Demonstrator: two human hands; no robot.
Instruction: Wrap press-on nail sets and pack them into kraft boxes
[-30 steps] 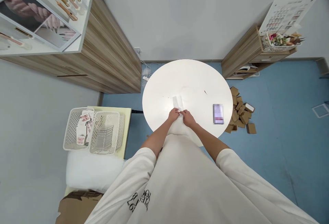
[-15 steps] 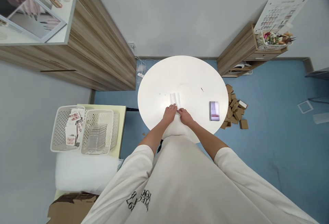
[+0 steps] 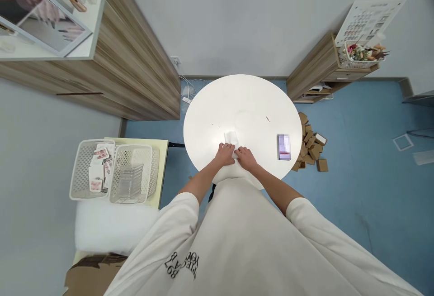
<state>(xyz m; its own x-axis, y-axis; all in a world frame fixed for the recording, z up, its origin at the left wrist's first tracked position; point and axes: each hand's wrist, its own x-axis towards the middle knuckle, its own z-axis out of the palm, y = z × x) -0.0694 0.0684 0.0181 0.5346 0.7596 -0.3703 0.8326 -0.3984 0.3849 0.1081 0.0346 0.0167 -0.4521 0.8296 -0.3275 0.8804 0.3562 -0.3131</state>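
Near the front edge of the round white table (image 3: 244, 101), a small piece of white, partly see-through wrap (image 3: 231, 138) lies under my fingers. It looks folded; whether anything is inside I cannot tell. My left hand (image 3: 225, 154) presses on its near left part with the fingers curled together. Close beside it, my right hand (image 3: 246, 158) pinches the near right end of the wrap. Only a narrow gap separates the two hands.
A phone-like item (image 3: 284, 147) with a blurred screen lies at the table's right. On the left stand white baskets (image 3: 132, 153) with clear cases and cards, above a white wrap roll (image 3: 111, 226). Small cardboard boxes (image 3: 312, 149) are piled on the floor at right.
Both hands have drawn slightly toward my body. The wrap's far edge has come nearer too, and the piece looks shorter and more folded.
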